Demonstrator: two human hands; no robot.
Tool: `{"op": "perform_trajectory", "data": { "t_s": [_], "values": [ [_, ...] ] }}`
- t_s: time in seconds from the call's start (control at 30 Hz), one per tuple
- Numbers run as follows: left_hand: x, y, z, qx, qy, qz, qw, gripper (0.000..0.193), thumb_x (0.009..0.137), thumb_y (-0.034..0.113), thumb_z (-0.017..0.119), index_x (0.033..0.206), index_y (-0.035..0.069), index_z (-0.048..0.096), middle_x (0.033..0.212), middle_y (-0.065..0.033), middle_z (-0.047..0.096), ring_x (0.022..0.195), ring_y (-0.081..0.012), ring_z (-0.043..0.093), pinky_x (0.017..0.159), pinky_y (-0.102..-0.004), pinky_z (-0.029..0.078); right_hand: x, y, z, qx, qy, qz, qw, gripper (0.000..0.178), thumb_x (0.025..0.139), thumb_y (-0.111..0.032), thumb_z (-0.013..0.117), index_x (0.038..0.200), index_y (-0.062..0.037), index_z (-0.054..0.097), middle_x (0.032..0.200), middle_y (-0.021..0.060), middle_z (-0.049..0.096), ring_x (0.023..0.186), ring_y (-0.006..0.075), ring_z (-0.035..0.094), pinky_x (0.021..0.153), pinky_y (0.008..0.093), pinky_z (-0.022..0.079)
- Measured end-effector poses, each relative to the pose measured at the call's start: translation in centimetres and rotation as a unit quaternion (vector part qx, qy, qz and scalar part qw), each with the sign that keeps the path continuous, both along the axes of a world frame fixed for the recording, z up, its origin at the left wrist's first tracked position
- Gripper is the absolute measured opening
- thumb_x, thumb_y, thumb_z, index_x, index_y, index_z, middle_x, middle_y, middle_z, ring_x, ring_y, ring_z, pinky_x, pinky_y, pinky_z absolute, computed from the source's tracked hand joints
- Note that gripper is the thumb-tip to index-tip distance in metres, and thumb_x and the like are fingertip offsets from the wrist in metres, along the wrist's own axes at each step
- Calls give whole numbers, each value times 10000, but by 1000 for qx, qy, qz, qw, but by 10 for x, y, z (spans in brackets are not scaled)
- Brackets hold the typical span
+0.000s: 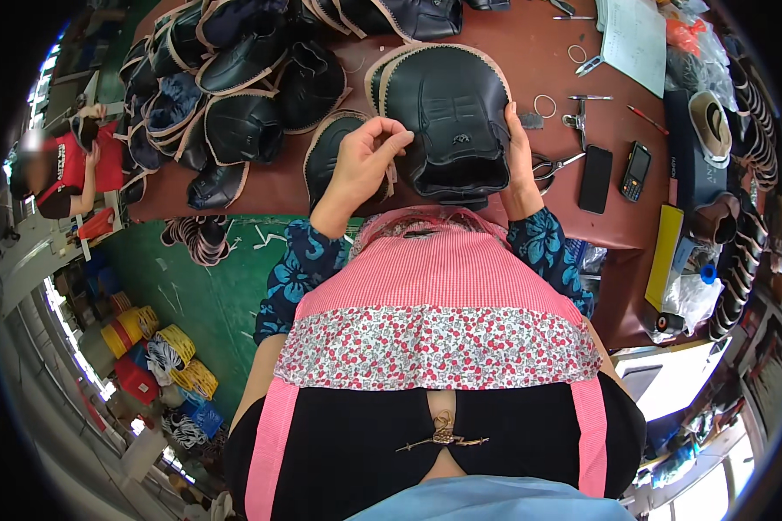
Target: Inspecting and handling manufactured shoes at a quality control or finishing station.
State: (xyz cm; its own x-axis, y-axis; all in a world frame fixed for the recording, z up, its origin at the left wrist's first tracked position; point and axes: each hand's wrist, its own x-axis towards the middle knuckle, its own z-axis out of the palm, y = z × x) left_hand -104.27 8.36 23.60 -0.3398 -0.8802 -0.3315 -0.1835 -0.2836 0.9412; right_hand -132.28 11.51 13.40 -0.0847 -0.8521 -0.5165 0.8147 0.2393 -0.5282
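Observation:
A black leather shoe upper (452,91) with a tan stitched edge is in front of me at the table's near side. Along its right edge lies my right hand (519,161), gripping it with the thumb on top. My left hand (363,161) is beside the upper's left edge, thumb and forefinger pinched together; whatever may be between them is too small to make out. Under that left hand lies another black upper (323,149), partly covered. A further tan-edged piece shows from beneath the held upper at its left.
A heap of black uppers (243,126) covers the table's left side. To the right lie scissors (558,162), a black phone (595,180), a handheld device (636,171), a red pen (648,120) and a notebook (632,43). Another person (76,169) in red is at far left.

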Motion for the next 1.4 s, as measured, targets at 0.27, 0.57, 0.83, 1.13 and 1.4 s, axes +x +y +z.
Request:
{"op": "perform_trajectory", "data": {
  "t_s": [0.27,0.57,0.83,1.13,1.4],
  "values": [
    [6,-55,-3,36,246,79,965,108,1137,119,686,1124,13,702,1043,-32,682,816,-88,583,728,-235,449,-11,-23,-44,-7,34,-42,999,486,1171,-406,632,1437,1,655,1304,92,756,1145,195,730,1019,367,589],
    [-24,-108,-9,-362,-175,31,915,202,1129,155,692,1207,12,811,1141,-109,795,1096,-216,752,994,-345,575,-34,-39,-114,74,130,-30,988,426,1177,-373,618,1317,21,700,1193,86,755,1108,171,681,1001,357,550],
    [-116,-46,-53,-280,-360,-287,842,528,1004,499,777,828,2,755,850,-212,739,828,-444,734,768,-543,592,-84,19,-93,117,703,3,701,217,1033,-200,769,1190,-52,742,1113,188,735,1054,376,738,932,490,592],
    [-129,-80,-92,-67,-413,-312,853,698,1063,596,561,948,-45,809,975,-308,787,994,-494,772,909,-578,604,-121,-49,-111,249,740,167,602,704,854,-525,934,1259,-20,657,1309,226,679,1241,458,685,996,546,617],
    [-134,-73,-115,-16,-460,-334,823,850,1150,608,281,1107,-28,842,1128,-340,786,1120,-530,752,1070,-580,553,-87,-80,-96,125,347,191,909,458,958,-429,862,1167,-30,783,1049,241,819,1055,449,791,914,532,630]
  ]
}}
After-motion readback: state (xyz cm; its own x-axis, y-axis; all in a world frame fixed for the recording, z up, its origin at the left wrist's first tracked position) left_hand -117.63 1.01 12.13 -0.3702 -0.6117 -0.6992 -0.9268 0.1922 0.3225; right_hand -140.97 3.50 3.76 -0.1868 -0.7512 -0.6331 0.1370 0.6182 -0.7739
